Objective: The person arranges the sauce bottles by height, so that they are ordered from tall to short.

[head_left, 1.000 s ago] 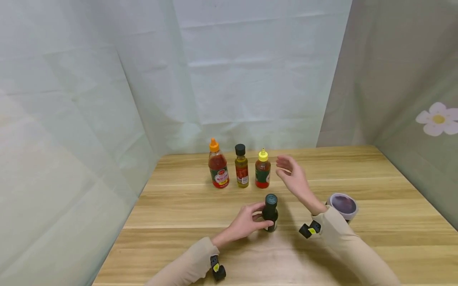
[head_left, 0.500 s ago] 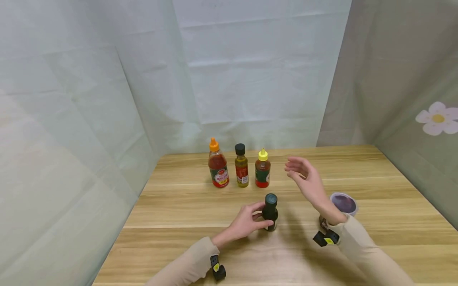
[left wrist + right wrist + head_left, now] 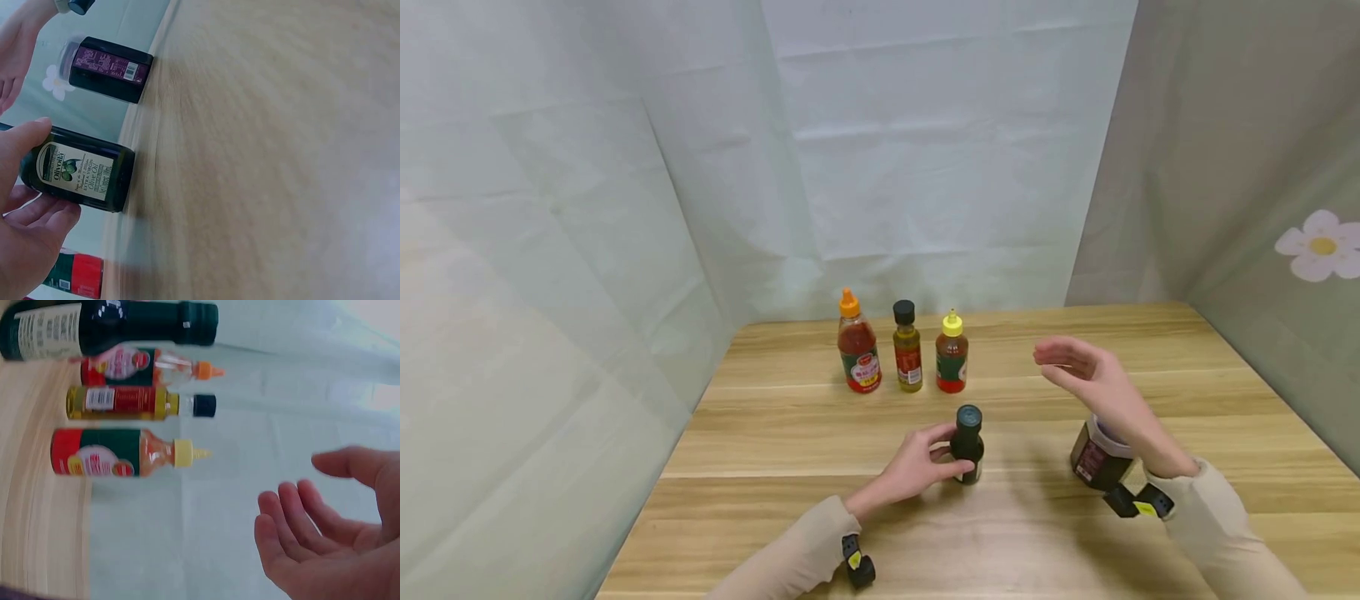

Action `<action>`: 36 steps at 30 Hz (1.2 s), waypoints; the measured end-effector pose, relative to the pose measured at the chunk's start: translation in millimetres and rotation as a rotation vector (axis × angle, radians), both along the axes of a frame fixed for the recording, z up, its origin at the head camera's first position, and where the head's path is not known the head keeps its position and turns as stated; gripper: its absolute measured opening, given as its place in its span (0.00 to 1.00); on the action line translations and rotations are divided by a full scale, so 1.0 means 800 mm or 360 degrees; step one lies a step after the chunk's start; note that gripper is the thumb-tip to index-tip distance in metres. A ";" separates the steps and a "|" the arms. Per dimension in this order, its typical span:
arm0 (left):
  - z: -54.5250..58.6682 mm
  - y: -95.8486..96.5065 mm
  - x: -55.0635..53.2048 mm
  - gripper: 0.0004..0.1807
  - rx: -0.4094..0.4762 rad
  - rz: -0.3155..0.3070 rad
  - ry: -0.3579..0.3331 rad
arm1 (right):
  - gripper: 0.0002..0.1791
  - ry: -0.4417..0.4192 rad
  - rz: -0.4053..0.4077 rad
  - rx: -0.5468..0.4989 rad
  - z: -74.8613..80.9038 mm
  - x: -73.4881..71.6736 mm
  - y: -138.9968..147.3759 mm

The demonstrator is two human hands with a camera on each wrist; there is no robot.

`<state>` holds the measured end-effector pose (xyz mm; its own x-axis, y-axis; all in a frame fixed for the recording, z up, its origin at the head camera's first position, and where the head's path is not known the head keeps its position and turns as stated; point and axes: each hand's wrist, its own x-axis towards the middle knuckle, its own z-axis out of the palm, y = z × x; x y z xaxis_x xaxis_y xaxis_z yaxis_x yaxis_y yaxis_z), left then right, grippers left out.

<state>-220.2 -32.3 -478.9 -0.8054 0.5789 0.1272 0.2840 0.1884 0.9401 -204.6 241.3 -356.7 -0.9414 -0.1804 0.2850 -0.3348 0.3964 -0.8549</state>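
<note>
A dark green olive oil bottle (image 3: 967,443) stands upright on the table, and my left hand (image 3: 917,462) grips it between thumb and fingers from the left side. Its cream label (image 3: 75,169) faces the left wrist camera. My right hand (image 3: 1101,383) is in the air with loosely bent fingers and holds nothing. Below and behind that wrist stands a dark jar with a pale lid (image 3: 1099,457), partly covered by the hand in the head view. The right wrist view shows the right palm and fingers (image 3: 319,534) apart from every bottle.
Behind the olive oil bottle stand, in a row, an orange-capped red sauce bottle (image 3: 860,350), a black-capped oil bottle (image 3: 907,350) and a yellow-capped red sauce bottle (image 3: 952,358). Pale cloth (image 3: 940,150) hangs behind the wooden table (image 3: 775,442).
My right hand has moved to the right, away from the yellow-capped bottle and over toward the jar. The left hand and the olive oil bottle have stayed in place.
</note>
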 end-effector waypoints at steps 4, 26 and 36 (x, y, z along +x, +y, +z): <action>0.000 0.002 0.000 0.29 0.0003 -0.0001 0.0005 | 0.21 -0.0015 0.0073 0.0038 0.001 0.003 0.018; 0.011 0.001 0.001 0.28 -0.0033 0.0003 -0.0026 | 0.43 0.0278 0.0404 0.0526 -0.024 0.033 0.107; 0.018 0.002 0.002 0.25 -0.0101 0.0005 -0.0007 | 0.42 0.0283 0.0507 0.0566 -0.045 0.031 0.131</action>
